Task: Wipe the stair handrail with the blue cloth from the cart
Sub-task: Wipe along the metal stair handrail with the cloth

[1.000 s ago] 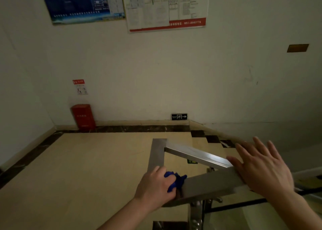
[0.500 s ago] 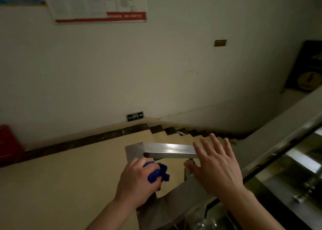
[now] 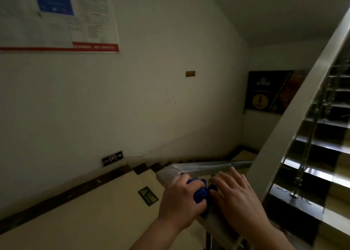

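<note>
Blue cloth [image 3: 200, 192], a deep royal blue and bunched into a crumpled wad, sat on top of the handrail [image 3: 208, 167] just behind its corner, where the brushed steel bar turned and ran off to the right. The left hand [image 3: 180, 198] had its fingers curled round the wad and held it down on the metal, so that only the folds near the fingertips showed. The right hand [image 3: 240, 198] lay just beside it, palm down over the rail with its fingers straight and slightly spread, gripping nothing; its thumb came close to the cloth, though whether they touched could not be told. The rail was flat-topped, grey and dully reflective.

One small dark exit sign [image 3: 112, 158] sat low on the wall, with a white figure and an arrow pointing right. One dark floor sticker [image 3: 148, 196] with yellow-green marks lay on the pale landing [image 3: 85, 208]; its writing was too blurred to read. One large notice [image 3: 56, 18] hung high on the left, white with a blue panel and a red band at its foot, its print illegible. One small brass plate [image 3: 190, 73] was fixed to the wall. One dark poster [image 3: 269, 92] with a yellow circle hung in the far corner, its white heading unreadable. Glossy dark steps [image 3: 322, 151] rose on the right.
</note>
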